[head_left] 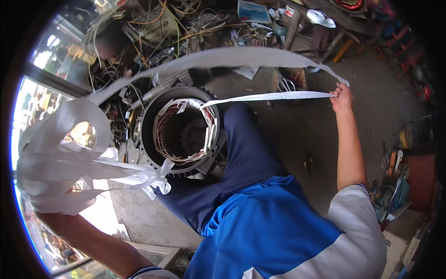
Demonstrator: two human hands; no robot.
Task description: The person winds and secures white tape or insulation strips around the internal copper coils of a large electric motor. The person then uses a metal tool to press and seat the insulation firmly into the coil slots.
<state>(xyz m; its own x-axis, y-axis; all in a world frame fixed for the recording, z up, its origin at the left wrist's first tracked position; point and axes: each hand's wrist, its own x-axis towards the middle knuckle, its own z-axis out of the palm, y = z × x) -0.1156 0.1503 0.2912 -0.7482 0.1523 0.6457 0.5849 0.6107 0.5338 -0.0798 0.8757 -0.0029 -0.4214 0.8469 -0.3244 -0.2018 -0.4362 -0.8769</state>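
Observation:
A round motor housing stands between my knees, its inside ringed by a winding of white-sleeved wires. White cloth tape is wrapped on part of the winding's upper right and runs taut to my right hand, which is closed on it. From there the tape loops back in a wide arc to a roll of white tape raised at the far left. My left hand supports that roll; loose folds of tape hide its fingers. Crumpled tape ends hang beside the housing.
Tangled wires and scrap lie beyond the housing. On the floor behind it is a cardboard box with scissors. Another white roll sits at the back right. Assorted clutter lines the right side; a window frame stands left.

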